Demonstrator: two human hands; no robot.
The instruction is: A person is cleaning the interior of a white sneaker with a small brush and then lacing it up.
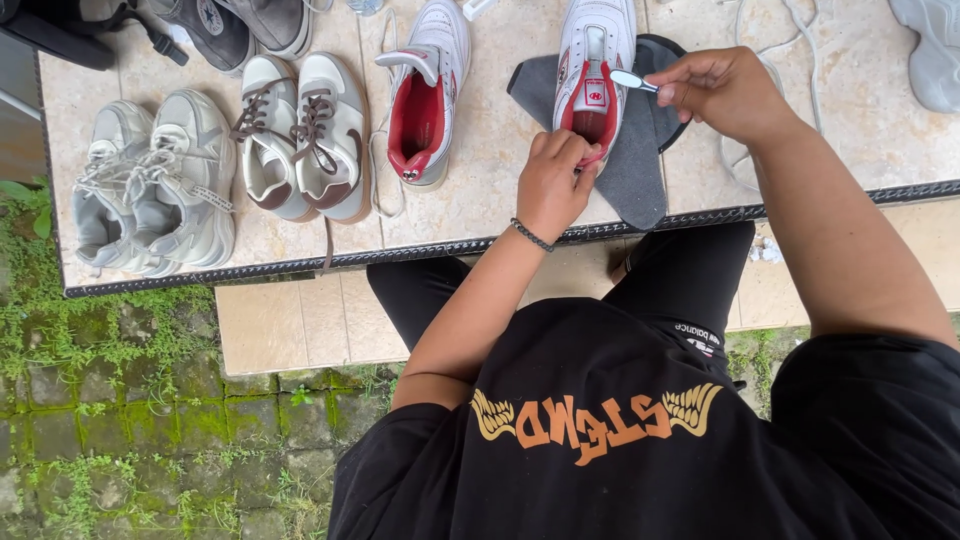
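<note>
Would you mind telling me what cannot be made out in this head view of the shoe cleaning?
- Brush head: too small; bristles cannot be told.
- Brush handle: hidden inside the right hand.
- Heel of the held shoe: covered by the left hand.
- Grey cloth: partly under that shoe.
- Dark shoes and a pale shoe: cut off by the top edge.

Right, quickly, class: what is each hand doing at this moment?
Left hand: closed, gripping the heel of the white and red shoe.
Right hand: closed, holding a small brush over that shoe.
</note>
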